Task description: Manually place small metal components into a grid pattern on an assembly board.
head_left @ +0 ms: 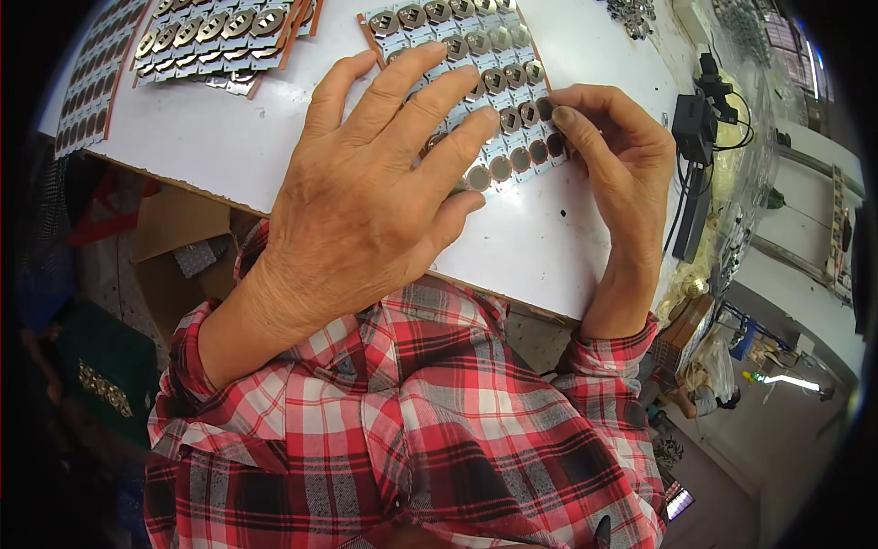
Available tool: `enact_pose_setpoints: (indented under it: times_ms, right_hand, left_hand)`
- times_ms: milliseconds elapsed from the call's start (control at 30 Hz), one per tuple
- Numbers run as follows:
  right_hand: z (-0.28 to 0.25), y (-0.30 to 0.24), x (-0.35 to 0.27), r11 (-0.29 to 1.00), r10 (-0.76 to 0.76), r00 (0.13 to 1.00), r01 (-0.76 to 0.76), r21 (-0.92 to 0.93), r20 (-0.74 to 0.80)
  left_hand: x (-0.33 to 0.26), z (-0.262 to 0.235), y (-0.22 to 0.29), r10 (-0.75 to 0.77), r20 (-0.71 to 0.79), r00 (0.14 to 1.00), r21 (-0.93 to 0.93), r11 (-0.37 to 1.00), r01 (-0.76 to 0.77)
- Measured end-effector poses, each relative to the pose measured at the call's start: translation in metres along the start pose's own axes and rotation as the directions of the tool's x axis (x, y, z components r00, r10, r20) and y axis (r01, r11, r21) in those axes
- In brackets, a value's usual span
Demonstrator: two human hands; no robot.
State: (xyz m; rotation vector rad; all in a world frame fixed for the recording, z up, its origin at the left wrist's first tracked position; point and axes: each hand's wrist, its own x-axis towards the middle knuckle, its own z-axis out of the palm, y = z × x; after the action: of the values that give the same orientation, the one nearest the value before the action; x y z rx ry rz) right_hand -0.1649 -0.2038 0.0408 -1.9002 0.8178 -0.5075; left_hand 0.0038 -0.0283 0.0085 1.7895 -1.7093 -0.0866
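A sheet of small round metal parts in rows (pixel 494 73) lies on the white table (pixel 229 137). My left hand (pixel 375 183) rests flat on it, fingers spread across the rows, holding nothing. My right hand (pixel 613 156) is at the sheet's right edge, thumb and fingertips pinched at one of the round parts (pixel 547 112) in the outer column. Whether the part is lifted is hidden by the fingers. Both sleeves are red plaid.
More sheets of the same parts (pixel 219 37) lie at the back left, and another strip (pixel 91 91) at the far left edge. A black device with cables (pixel 697 128) sits to the right. A cardboard box (pixel 183 247) stands below the table's edge.
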Motion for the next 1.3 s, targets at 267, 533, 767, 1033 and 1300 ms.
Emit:
enact_pose_setpoints:
  times_ms: [267,533,767,1033,1300]
  right_hand:
    - [0.001,0.003,0.001,0.996,0.008,0.999,-0.006,0.093,-0.031]
    - [0.010,0.008,0.002,0.993,-0.040,0.998,0.044,0.108,-0.039]
    - [0.001,0.017,0.006,0.990,-0.138,0.990,0.139,-0.025,0.036]
    - [-0.001,0.019,0.006,0.968,-0.209,0.975,0.217,-0.125,0.074]
    - [-0.052,0.037,0.014,0.896,-0.195,0.893,-0.005,-0.443,-0.405]
  left_hand:
    - [-0.001,0.000,0.000,-0.011,0.003,1.000,-0.003,1.000,0.011]
    - [-0.001,-0.002,-0.001,-0.001,0.017,1.000,-0.021,1.000,0.001]
    - [0.001,-0.004,0.001,-0.014,0.014,1.000,0.005,1.000,0.014]
    - [0.006,-0.006,0.000,0.017,0.019,1.000,0.027,0.999,-0.017]
    - [0.003,-0.004,-0.004,0.045,0.015,0.999,0.054,0.998,-0.046]
